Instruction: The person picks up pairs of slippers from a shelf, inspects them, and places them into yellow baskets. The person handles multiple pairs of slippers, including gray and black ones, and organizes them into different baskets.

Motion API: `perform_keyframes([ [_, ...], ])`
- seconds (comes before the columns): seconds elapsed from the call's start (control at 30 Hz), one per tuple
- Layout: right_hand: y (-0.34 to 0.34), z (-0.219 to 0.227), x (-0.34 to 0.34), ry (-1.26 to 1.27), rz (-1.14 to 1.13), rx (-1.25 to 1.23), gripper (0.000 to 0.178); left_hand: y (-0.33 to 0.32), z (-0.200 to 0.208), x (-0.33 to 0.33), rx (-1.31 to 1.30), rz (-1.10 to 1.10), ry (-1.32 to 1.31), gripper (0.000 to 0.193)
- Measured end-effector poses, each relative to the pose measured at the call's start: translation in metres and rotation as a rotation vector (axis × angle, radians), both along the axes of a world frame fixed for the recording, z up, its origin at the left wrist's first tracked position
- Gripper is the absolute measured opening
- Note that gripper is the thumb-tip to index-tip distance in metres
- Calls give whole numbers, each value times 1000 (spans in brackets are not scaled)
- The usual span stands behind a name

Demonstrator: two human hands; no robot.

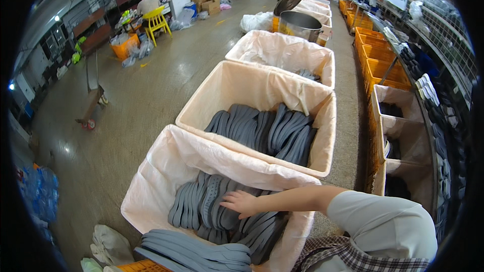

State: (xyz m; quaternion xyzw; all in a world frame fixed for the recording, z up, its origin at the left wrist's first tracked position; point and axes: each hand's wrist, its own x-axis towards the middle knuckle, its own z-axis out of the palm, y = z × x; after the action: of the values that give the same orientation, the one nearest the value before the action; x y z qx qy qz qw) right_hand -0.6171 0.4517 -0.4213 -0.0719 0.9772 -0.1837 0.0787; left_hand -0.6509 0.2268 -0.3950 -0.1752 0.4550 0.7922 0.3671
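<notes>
My right hand (pixel 242 203) reaches in from the right, its fingers spread over a row of grey shoe soles (pixel 187 205). These soles stand on edge, packed together, in the nearest bin (pixel 146 184), which has a pale pink lining. My fingers touch the tops of the soles and grip none that I can see. At the lower edge lies another stack of grey soles (pixel 194 253), above an orange crate (pixel 143 267). A sliver of my left hand (pixel 259 268) shows beside that stack's right end; its fingers are mostly hidden.
Directly beyond is a second lined bin (pixel 201 103) holding grey soles, then another lined bin (pixel 234 50) and a large metal drum (pixel 300 25). Orange crates (pixel 385 73) and shelving run along the right. A hand cart (pixel 91 103) stands on the floor at left; a person sits farther back.
</notes>
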Motion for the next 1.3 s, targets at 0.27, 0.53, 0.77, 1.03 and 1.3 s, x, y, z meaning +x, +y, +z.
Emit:
perform_keyframes([
  [0.27,-19,-103,-134,-181,135,17,106,-111,-66,14,-195,242,-92,81],
  [0.53,-13,-102,-145,-455,148,86,94,-168,-74,38,-328,398,-145,83],
  [0.77,-11,-107,-112,-238,510,262,89,-178,-59,36,-393,440,-95,86],
  [1.03,0,-123,-93,-153,423,141,80,-84,13,-16,-565,397,861,97],
  [1.3,58,-64,-149,85,-281,-471,85,-2,-23,-52,-1034,-668,1729,56],
])
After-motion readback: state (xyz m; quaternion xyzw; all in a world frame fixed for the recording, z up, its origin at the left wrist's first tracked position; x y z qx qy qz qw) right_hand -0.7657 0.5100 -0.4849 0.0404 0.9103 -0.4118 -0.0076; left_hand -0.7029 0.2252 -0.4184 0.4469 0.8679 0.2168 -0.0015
